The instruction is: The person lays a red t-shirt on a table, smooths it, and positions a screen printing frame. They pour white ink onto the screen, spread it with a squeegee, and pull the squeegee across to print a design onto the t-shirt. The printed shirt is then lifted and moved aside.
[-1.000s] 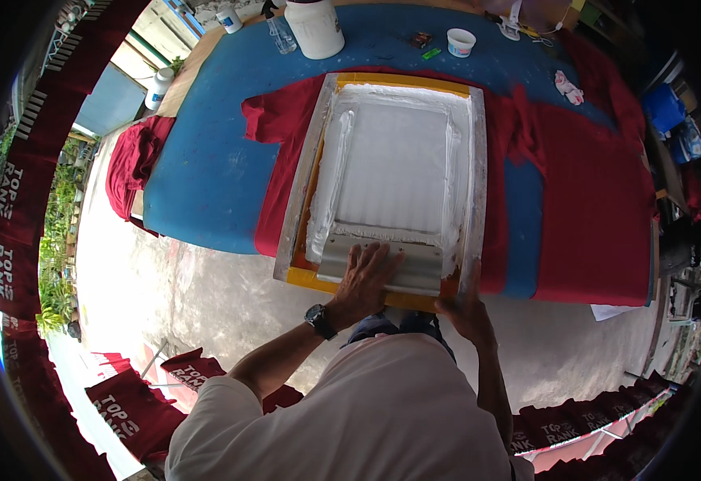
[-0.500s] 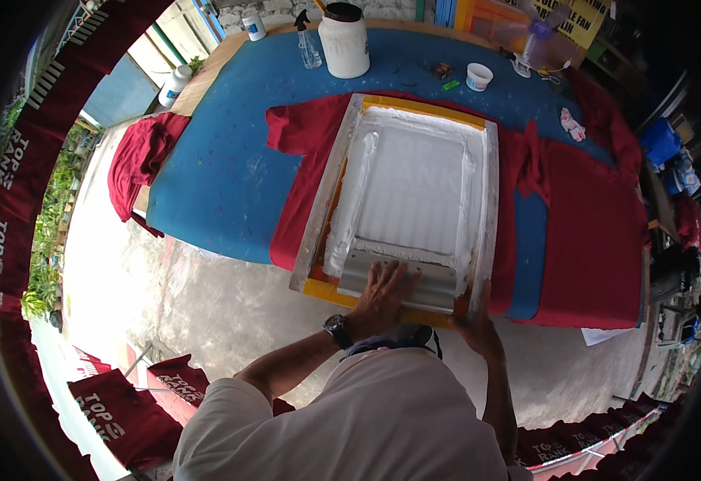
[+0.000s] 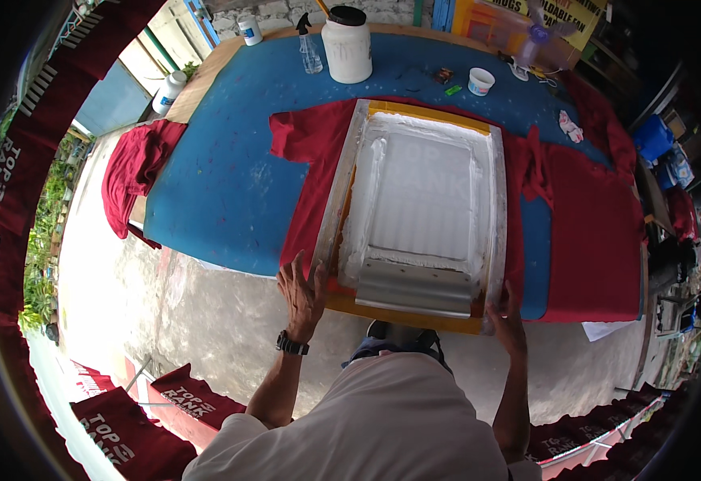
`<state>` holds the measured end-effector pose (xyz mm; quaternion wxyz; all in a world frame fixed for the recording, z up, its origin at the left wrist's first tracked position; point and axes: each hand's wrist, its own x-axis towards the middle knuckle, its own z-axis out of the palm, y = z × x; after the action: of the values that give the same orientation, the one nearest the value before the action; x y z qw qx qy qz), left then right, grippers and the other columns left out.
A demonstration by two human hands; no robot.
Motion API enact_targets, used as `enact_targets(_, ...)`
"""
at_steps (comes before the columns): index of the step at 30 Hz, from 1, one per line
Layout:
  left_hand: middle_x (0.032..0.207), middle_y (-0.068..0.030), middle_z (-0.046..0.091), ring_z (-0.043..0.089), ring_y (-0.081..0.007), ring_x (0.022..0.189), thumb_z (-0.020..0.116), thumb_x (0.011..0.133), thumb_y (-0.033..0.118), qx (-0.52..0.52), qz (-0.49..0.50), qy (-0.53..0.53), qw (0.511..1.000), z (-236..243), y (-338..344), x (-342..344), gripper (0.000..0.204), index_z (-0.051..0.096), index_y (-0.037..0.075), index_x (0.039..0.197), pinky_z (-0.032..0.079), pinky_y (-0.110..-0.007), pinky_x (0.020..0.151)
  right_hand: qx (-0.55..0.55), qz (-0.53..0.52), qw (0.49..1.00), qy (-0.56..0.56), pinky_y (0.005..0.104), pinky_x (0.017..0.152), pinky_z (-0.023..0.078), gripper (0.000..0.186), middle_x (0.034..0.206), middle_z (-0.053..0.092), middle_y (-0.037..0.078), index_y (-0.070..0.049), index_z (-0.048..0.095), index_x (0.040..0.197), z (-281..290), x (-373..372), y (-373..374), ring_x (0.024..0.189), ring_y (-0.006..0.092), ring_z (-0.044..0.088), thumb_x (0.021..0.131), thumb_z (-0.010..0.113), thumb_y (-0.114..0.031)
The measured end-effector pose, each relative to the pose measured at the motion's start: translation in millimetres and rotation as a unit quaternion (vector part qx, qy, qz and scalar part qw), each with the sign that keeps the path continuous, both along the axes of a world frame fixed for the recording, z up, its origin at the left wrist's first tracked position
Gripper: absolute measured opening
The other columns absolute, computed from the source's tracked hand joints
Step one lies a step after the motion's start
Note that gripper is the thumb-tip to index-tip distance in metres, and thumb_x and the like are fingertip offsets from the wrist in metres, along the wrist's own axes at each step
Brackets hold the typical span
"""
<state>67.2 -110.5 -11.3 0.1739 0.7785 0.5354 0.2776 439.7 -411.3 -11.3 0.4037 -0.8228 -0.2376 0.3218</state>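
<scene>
A screen printing frame [image 3: 496, 200] with taped yellow ends lies on a dark red T-shirt [image 3: 306, 192]. White ink edges its pale mesh [image 3: 426, 196], where faint lettering shows. At the near end of the screen rests a wide metal squeegee [image 3: 414, 290], with neither hand on it. My left hand [image 3: 302, 297] is at the frame's near left corner, fingers spread and holding nothing; whether it touches the frame I cannot tell. My right hand [image 3: 508, 325] grips the near right corner, its thumb by the rim and fingers along the outer side.
The blue table [image 3: 206, 184] carries a white tub [image 3: 347, 48], a spray bottle [image 3: 309, 54], a small white cup [image 3: 481, 81] and a fan [image 3: 536, 36]. Another red shirt [image 3: 595, 240] lies right, a bunched red cloth [image 3: 138, 168] at the left corner. Printed red shirts hang around.
My left hand has let go of the squeegee and moved left to the frame's near corner. The squeegee stays in the screen. My right hand remains at the right corner.
</scene>
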Motion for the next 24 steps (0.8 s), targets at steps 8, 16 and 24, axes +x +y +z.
enact_targets(8, 0.108, -0.0227, 0.068, 0.066, -0.0361, 0.101, 0.049, 0.116, 0.056, -0.167, -0.064, -0.127, 0.976, -56.3, 39.4, -17.9, 0.062, 0.056, -0.003, 0.136, 0.052, -0.050, 0.091, -0.013, -0.043, 0.991, -0.125, 0.0506, 0.116, 0.042, 0.077, 0.146, 0.058, 0.029, 0.004, 0.050, 0.154, -35.0, -3.3, 8.3, 0.137, 0.0418, 0.056, 0.112, 0.056, -0.061)
enact_targets(16, 0.089, -0.0016, 0.058, 0.055, -0.0126, 0.087, 0.043, 0.115, 0.069, -0.303, -0.087, -0.095, 0.944, -14.6, 72.4, -17.5, 0.072, 0.065, 0.000, 0.114, 0.050, -0.037, 0.079, 0.034, -0.155, 0.984, -0.075, 0.0459, 0.115, 0.044, 0.073, 0.137, 0.069, 0.028, 0.005, 0.065, 0.143, -18.3, 2.1, 19.3, 0.130, 0.0408, 0.064, 0.115, 0.049, -0.061)
enact_targets(24, 0.080, -0.0045, 0.052, 0.046, -0.0175, 0.081, 0.034, 0.113, 0.076, -0.257, -0.156, -0.130, 0.945, 54.7, 75.2, -0.1, 0.089, 0.065, -0.006, 0.101, 0.045, -0.040, 0.074, 0.007, -0.113, 0.986, -0.126, 0.0453, 0.116, 0.045, 0.066, 0.139, 0.070, 0.030, 0.004, 0.066, 0.144, 40.9, 21.8, 23.1, 0.135, 0.0423, 0.065, 0.117, 0.051, -0.053)
